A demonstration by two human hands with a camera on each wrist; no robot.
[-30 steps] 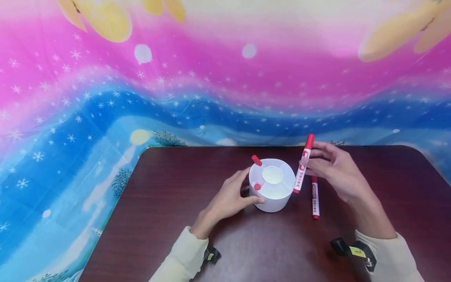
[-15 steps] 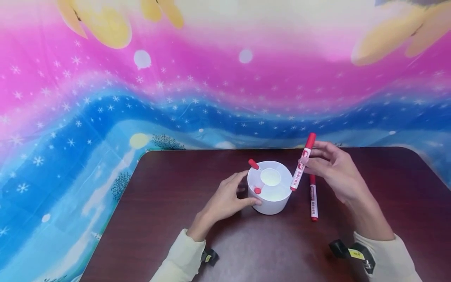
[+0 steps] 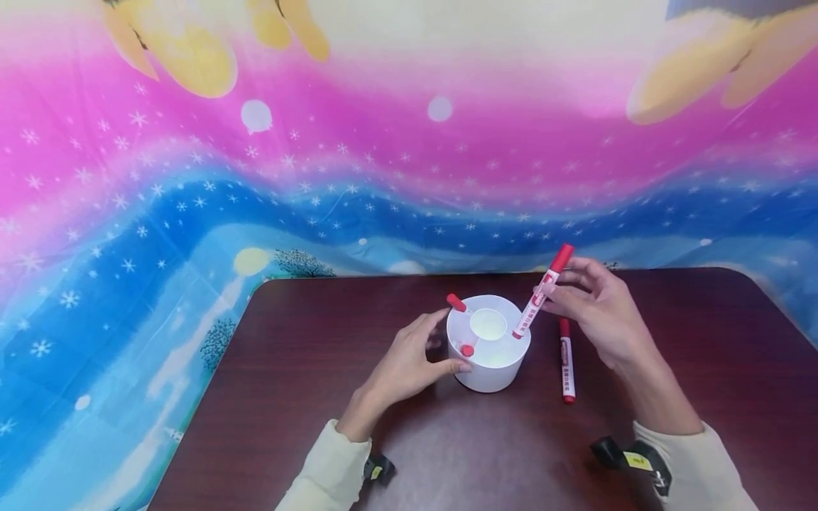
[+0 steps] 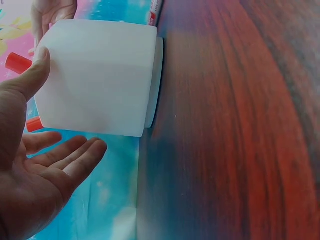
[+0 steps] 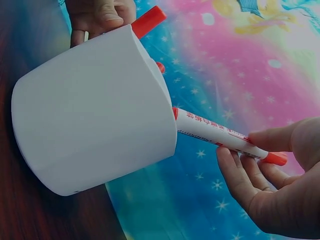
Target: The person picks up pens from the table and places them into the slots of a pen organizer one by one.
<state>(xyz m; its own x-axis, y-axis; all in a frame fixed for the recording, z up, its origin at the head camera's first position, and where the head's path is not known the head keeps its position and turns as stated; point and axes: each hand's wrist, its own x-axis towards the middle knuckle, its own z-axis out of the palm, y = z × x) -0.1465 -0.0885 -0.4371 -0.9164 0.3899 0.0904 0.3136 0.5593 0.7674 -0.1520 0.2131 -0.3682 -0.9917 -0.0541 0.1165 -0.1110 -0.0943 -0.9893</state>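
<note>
A white round pen holder (image 3: 492, 376) with a central ring and dividers stands on the table. Two red-capped markers are in its left compartments: one rear marker (image 3: 456, 302) leans outward, and one front marker (image 3: 467, 350) shows only its end. My left hand (image 3: 409, 358) holds the holder's left side, thumb on the front, fingers toward the back. My right hand (image 3: 597, 305) pinches a red-and-white whiteboard marker (image 5: 215, 131) between thumb and fingers. The marker slants, red cap up, its lower end over the holder's right rim.
Another red whiteboard marker (image 3: 567, 369) lies on the dark wooden table (image 3: 287, 397), right of the holder and below my right hand. A colourful cloth backdrop (image 3: 383, 142) hangs behind the table's far edge.
My right hand has brought the marker left and tilted it more, its lower end passing from beside the holder to over the rim. My left hand keeps its hold.
</note>
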